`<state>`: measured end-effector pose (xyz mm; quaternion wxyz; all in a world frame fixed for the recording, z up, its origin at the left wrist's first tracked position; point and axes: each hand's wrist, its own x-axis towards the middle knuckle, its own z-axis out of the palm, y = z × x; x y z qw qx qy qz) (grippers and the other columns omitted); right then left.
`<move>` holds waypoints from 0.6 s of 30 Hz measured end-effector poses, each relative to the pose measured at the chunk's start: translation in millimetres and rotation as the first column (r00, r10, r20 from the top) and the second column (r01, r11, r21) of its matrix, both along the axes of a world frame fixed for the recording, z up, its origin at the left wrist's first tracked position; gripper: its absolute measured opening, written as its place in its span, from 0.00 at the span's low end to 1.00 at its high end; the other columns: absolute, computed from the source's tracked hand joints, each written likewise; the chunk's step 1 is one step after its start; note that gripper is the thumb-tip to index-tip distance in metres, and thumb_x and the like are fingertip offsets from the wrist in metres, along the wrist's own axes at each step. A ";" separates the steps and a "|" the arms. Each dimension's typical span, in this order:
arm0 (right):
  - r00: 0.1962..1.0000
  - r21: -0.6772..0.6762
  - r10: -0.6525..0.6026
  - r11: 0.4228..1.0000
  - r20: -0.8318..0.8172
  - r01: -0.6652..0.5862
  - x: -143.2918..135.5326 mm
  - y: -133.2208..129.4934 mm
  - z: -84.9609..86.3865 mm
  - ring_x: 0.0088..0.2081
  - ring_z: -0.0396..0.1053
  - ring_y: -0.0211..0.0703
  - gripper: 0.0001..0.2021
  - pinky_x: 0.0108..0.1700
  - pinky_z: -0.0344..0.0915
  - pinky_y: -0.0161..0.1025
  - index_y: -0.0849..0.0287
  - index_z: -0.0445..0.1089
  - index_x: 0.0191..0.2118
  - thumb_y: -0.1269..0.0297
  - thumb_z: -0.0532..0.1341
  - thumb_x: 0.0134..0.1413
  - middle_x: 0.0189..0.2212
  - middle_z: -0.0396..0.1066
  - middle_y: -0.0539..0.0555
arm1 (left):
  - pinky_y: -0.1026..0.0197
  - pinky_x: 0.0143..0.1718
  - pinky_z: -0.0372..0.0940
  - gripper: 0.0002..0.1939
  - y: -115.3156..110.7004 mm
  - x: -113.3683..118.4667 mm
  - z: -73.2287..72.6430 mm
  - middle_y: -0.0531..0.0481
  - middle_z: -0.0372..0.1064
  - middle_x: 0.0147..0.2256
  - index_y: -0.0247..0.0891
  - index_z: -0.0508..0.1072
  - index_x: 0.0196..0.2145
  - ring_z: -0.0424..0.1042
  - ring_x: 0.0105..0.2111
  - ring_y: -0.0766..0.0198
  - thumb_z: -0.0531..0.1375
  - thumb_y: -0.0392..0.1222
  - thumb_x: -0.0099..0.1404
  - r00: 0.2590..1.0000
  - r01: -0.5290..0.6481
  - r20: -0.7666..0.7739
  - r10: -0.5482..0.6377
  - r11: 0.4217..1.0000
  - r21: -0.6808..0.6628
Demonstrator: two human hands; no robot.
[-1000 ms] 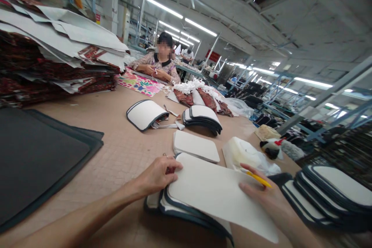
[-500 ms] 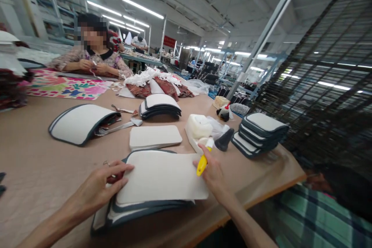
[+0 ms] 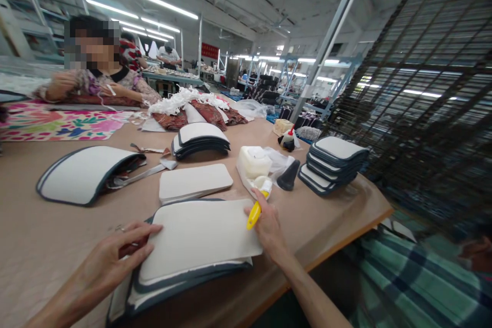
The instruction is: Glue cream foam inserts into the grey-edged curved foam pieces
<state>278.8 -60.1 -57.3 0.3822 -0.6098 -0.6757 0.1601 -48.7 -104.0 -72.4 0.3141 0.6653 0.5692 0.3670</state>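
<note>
A white rounded panel (image 3: 203, 230) lies on top of a pile of dark-edged white pads (image 3: 192, 279) in front of me. My left hand (image 3: 123, 253) is at the panel's left edge, index finger and thumb apart and touching it, the other fingers curled beneath. In my right hand (image 3: 269, 225) is a brush with a yellow handle (image 3: 253, 215), its pale head pointing away from me. That hand's fingers also rest at the panel's right edge. Just beyond the brush stands a cut-open white plastic jug (image 3: 253, 164).
Flat white panels (image 3: 196, 182) lie behind the pile. Stacked pads stand at the right (image 3: 334, 164) and back (image 3: 202, 141), and a curved pad (image 3: 77, 174) at left. A co-worker (image 3: 103, 72) sits across the table; another person in green plaid (image 3: 415, 282) is beyond the right edge.
The view has shifted slightly, so most things sit farther left. Both hands stay at the panel's edges, which lies more squarely over the pile. The co-worker's hands have moved apart.
</note>
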 end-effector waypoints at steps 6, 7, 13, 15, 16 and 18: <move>1.000 -0.010 -0.016 1.000 0.001 0.016 5.4 -2.4 -3.0 0.26 0.66 0.39 0.23 0.28 0.61 0.33 0.62 0.60 0.56 0.66 0.54 0.52 0.29 0.71 0.51 | 0.67 0.36 0.71 0.15 1.0 0.7 5.5 0.51 0.73 0.40 0.49 0.78 0.37 0.74 0.39 0.56 0.64 0.51 0.50 1.000 -0.019 0.018 0.020 0.999 -0.042; 1.000 -0.008 -0.020 1.000 0.008 0.020 5.7 -3.0 -3.5 0.26 0.66 0.39 0.23 0.28 0.62 0.33 0.62 0.60 0.55 0.66 0.54 0.52 0.28 0.71 0.51 | 0.66 0.36 0.71 0.16 1.2 1.8 7.3 0.51 0.73 0.39 0.48 0.79 0.36 0.74 0.38 0.56 0.64 0.53 0.49 0.999 -0.021 0.029 0.022 0.999 -0.045; 0.990 0.024 0.008 1.000 0.143 -0.011 -5.8 -7.6 -19.4 0.31 0.67 0.43 0.22 0.36 0.63 0.39 0.60 0.63 0.54 0.73 0.57 0.51 0.30 0.72 0.53 | 0.65 0.33 0.72 0.18 2.0 4.2 12.2 0.50 0.74 0.37 0.50 0.79 0.35 0.74 0.36 0.55 0.63 0.60 0.49 1.000 0.006 0.029 -0.006 1.000 -0.017; 0.980 0.055 -0.009 0.998 0.197 -0.002 -8.2 -9.2 -23.1 0.37 0.67 0.48 0.22 0.43 0.61 0.46 0.60 0.64 0.53 0.74 0.58 0.50 0.33 0.72 0.56 | 0.65 0.32 0.72 0.17 1.5 2.8 10.9 0.51 0.73 0.37 0.49 0.78 0.36 0.74 0.35 0.56 0.63 0.58 0.51 1.000 0.018 -0.007 -0.018 1.000 0.004; 0.976 0.071 -0.022 0.997 0.217 0.007 -8.1 -10.8 -23.4 0.39 0.66 0.50 0.21 0.45 0.59 0.50 0.60 0.66 0.51 0.74 0.58 0.49 0.35 0.72 0.58 | 0.65 0.33 0.72 0.16 1.0 2.1 10.3 0.51 0.73 0.37 0.49 0.78 0.36 0.74 0.35 0.56 0.62 0.57 0.52 0.999 0.023 -0.029 -0.022 1.000 0.018; 0.970 0.100 -0.045 0.995 0.240 0.021 -5.4 -16.9 -21.4 0.41 0.65 0.53 0.17 0.46 0.58 0.54 0.60 0.68 0.48 0.74 0.57 0.51 0.36 0.72 0.60 | 0.66 0.32 0.71 0.14 -0.5 0.8 10.1 0.50 0.72 0.37 0.47 0.77 0.37 0.73 0.34 0.58 0.61 0.54 0.54 0.995 0.037 -0.096 -0.033 0.998 0.043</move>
